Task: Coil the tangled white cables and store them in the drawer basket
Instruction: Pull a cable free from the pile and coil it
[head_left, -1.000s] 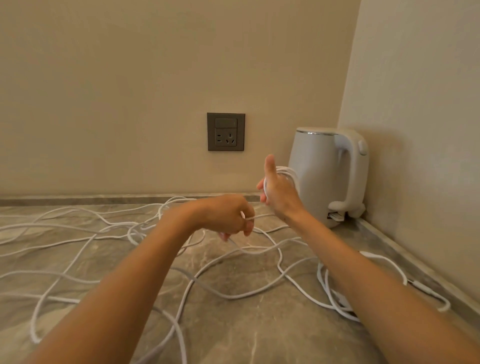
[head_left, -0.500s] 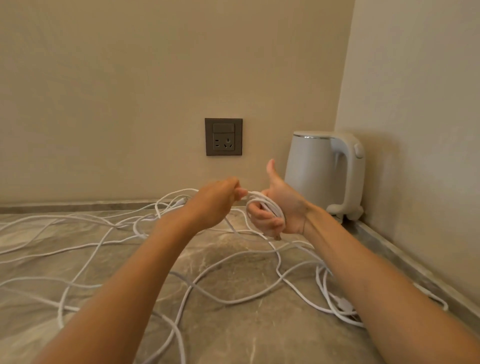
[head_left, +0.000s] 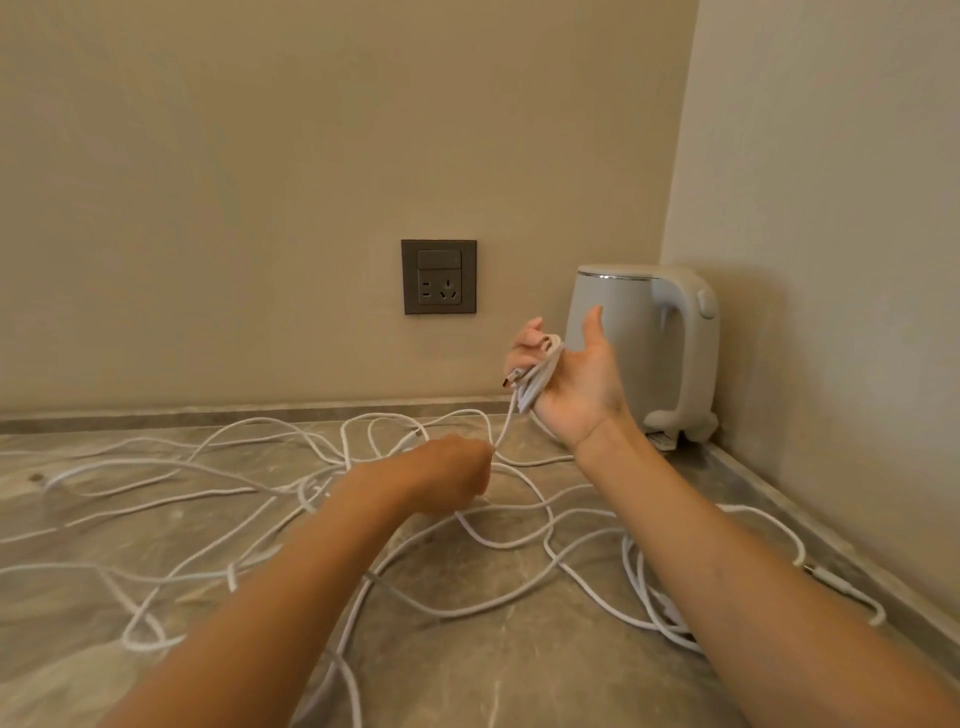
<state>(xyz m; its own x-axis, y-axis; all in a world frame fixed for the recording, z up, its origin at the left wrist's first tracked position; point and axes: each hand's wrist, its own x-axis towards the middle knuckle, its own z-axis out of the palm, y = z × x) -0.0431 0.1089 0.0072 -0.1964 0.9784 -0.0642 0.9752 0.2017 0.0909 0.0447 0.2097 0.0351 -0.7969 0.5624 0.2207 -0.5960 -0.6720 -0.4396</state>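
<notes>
The right hand (head_left: 574, 384) is raised in front of the pale white plastic electric kettle (head_left: 644, 332), palm toward the camera, its fingers (head_left: 524, 348) curled round a small coil of white cable (head_left: 543, 376) with a plug end poking out. The left hand (head_left: 454, 470) sits lower, closed in a fist that pinches the taut strand (head_left: 506, 421) running up to that coil. The rest of the tangled white cables (head_left: 317, 486) sprawls over the grey marble-patterned countertop (head_left: 519, 675); the drawer basket is not in view

Winding looks barely begun — most of the length lies loose. To do it well, the left hand should let the taut strand slide through a light pinch, so each turn lands snug beside the last on the right palm. Where cables cross, shaking a loop free beats pulling — a hard tug would likely tighten a knot
</notes>
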